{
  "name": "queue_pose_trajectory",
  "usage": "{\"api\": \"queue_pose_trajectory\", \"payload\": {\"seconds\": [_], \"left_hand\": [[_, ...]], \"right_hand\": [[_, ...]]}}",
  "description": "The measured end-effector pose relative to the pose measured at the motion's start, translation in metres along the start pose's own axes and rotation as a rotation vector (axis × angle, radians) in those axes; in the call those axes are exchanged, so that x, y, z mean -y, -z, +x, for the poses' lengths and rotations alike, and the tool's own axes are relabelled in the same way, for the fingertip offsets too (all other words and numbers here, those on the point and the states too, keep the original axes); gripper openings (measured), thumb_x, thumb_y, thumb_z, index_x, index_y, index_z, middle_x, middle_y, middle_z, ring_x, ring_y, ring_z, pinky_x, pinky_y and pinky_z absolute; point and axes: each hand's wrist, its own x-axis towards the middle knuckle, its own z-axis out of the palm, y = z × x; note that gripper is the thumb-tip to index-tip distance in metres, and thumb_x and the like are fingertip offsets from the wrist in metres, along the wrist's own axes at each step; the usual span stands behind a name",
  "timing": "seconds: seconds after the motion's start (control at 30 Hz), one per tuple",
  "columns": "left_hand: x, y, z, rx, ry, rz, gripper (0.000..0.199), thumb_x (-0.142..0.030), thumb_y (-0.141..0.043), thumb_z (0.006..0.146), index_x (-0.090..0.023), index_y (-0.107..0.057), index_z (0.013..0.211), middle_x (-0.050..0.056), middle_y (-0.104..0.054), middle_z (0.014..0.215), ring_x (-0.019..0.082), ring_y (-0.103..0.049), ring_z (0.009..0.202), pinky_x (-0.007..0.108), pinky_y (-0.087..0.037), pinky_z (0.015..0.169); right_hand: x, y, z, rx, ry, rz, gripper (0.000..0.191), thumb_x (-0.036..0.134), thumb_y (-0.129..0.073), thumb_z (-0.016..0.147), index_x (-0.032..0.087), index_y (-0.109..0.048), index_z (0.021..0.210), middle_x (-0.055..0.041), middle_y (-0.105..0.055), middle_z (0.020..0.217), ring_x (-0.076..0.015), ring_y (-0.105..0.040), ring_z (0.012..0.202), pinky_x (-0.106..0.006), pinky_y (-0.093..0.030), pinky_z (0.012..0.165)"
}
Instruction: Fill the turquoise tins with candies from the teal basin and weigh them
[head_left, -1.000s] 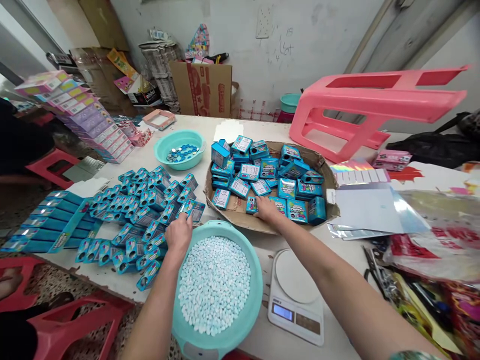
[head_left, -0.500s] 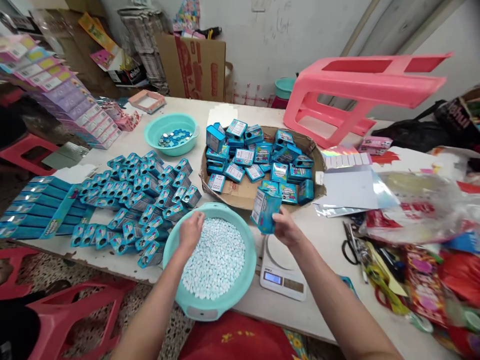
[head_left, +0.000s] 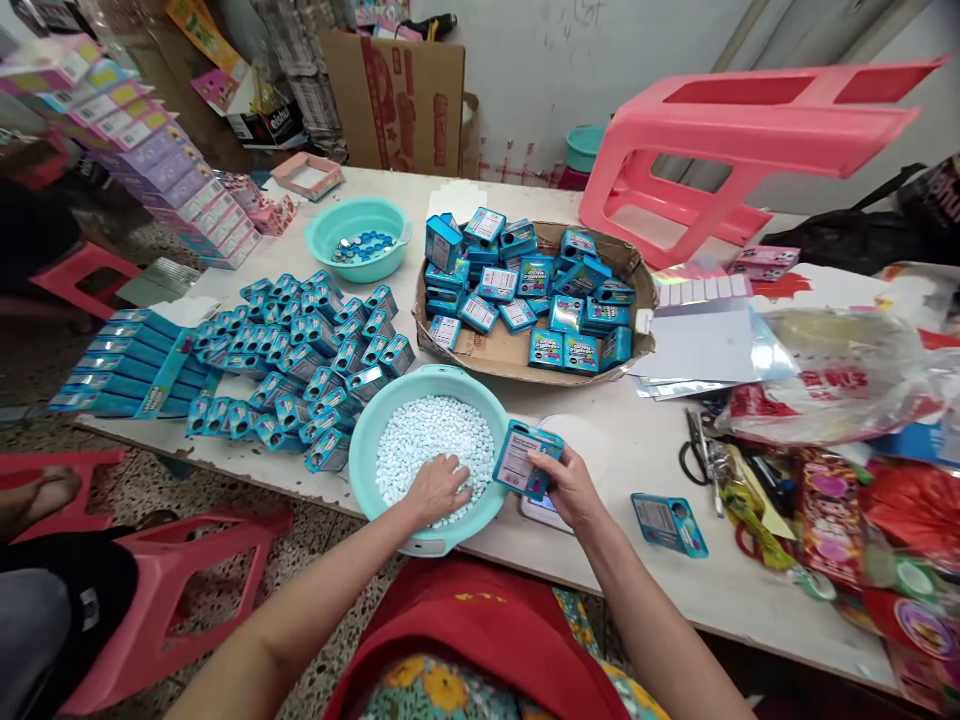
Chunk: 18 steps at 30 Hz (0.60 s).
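My left hand (head_left: 436, 490) rests palm down on the small pale mint candies (head_left: 420, 440) in a turquoise basin (head_left: 365, 460), its fingers apart and partly dipped among them. At the basin's right rim, my right hand (head_left: 571, 484) grips a small blue candy box (head_left: 521, 462), tilted with a printed side up. Beneath that hand is a white kitchen scale (head_left: 546, 512), mostly covered. Another blue box (head_left: 669, 524) lies flat to the right. Beyond the basin, a cut-down cardboard tray (head_left: 480, 352) holds many blue boxes.
Many open-holed blue boxes (head_left: 300, 350) crowd the table's left side. Behind them sits a turquoise basin (head_left: 319, 240) with round lids. A pink stool (head_left: 675, 120) lies on its side at the back. Scissors (head_left: 697, 450) and plastic bags (head_left: 817, 385) fill the right. A seated person's foot shows at far left.
My left hand has moved from the basin's upper left down into the candies. The held box has tipped from upright to slanted and come nearer the basin. The view has shifted.
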Motion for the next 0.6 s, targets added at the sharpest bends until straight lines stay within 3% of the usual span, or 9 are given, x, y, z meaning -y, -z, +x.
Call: {"api": "queue_pose_trajectory", "payload": {"seconds": [0.07, 0.17, 0.33, 0.47, 0.6], "left_hand": [[0.01, 0.007, -0.008, -0.05, 0.144, -0.199, 0.011, -0.03, -0.066, 0.07, -0.022, -0.061, 0.077, 0.009, -0.056, 0.092, 0.029, -0.049, 0.101, 0.036, -0.036, 0.085], [0.018, 0.017, -0.005, -0.152, 0.31, -0.429, 0.014, -0.022, -0.071, 0.063, -0.021, -0.057, 0.066, 0.005, -0.056, 0.074, 0.025, -0.054, 0.09, 0.029, -0.039, 0.076], [0.01, 0.042, 0.004, -0.262, 0.387, -0.618, 0.023, -0.042, -0.06, 0.073, -0.019, -0.055, 0.074, 0.0, -0.052, 0.06, 0.014, -0.05, 0.055, 0.022, -0.035, 0.05], [-0.019, 0.066, -0.002, -0.404, 0.308, -1.007, 0.033, -0.049, -0.058, 0.073, -0.019, -0.053, 0.085, -0.003, -0.051, 0.06, 0.008, -0.041, 0.041, 0.018, -0.023, 0.037], [-0.042, 0.075, -0.003, -0.53, 0.135, -1.403, 0.029, -0.043, -0.064, 0.069, -0.018, -0.054, 0.079, -0.002, -0.053, 0.06, 0.011, -0.05, 0.048, 0.021, -0.037, 0.043]], "right_hand": [[-0.007, -0.011, -0.002, -0.001, 0.043, -0.012, 0.048, 0.038, -0.079, 0.059, 0.023, -0.06, 0.1, -0.0036, -0.069, 0.097, -0.0248, -0.065, 0.087, -0.043, -0.054, 0.078], [-0.018, -0.027, -0.003, -0.004, 0.097, -0.101, 0.043, 0.041, -0.077, 0.061, 0.023, -0.059, 0.097, -0.0015, -0.068, 0.089, -0.0207, -0.063, 0.08, -0.037, -0.053, 0.074], [-0.027, -0.044, -0.004, -0.007, 0.264, -0.476, 0.042, 0.044, -0.074, 0.063, 0.021, -0.061, 0.096, -0.0028, -0.065, 0.086, -0.0214, -0.06, 0.08, -0.034, -0.05, 0.072], [-0.031, -0.056, -0.005, 0.01, 0.469, -0.745, 0.036, 0.04, -0.07, 0.068, 0.021, -0.062, 0.097, -0.0048, -0.062, 0.093, -0.0229, -0.059, 0.088, -0.036, -0.046, 0.079], [-0.039, -0.075, -0.005, 0.105, 0.525, -0.878, 0.029, 0.031, -0.068, 0.069, 0.022, -0.061, 0.096, -0.0041, -0.06, 0.092, -0.0227, -0.058, 0.089, -0.036, -0.045, 0.08]]}}
